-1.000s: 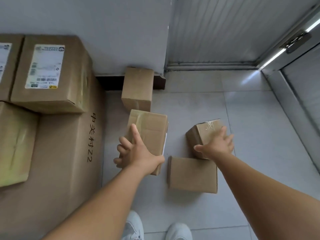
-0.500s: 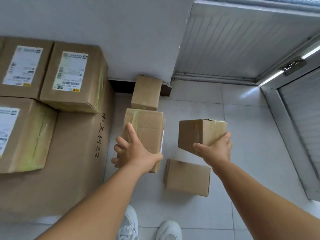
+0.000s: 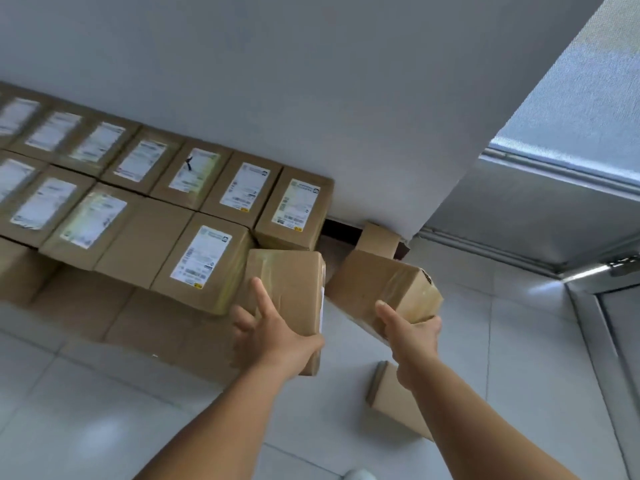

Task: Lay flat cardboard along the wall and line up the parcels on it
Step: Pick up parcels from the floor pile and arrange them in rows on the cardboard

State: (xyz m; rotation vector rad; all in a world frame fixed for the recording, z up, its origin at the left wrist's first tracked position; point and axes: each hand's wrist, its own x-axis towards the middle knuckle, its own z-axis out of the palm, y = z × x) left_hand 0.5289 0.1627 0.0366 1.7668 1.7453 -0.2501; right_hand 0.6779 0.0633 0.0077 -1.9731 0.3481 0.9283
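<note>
Flat cardboard (image 3: 114, 317) lies along the white wall with two rows of several labelled brown parcels (image 3: 204, 261) on it. My left hand (image 3: 273, 337) grips a taped brown parcel (image 3: 291, 289) lifted beside the row's right end. My right hand (image 3: 412, 334) holds a second brown parcel (image 3: 377, 289) in the air, tilted, just to the right of the first.
A small parcel (image 3: 379, 240) leans at the wall corner. Another parcel (image 3: 394, 400) rests on the tiled floor below my right forearm. A ribbed shutter (image 3: 540, 216) and a metal door frame (image 3: 595, 334) stand at the right. A white shoe tip (image 3: 360, 474) shows at the bottom.
Both hands have lifted their parcels off the floor and carried them left toward the rows. The view has swung left, revealing many more lined-up parcels.
</note>
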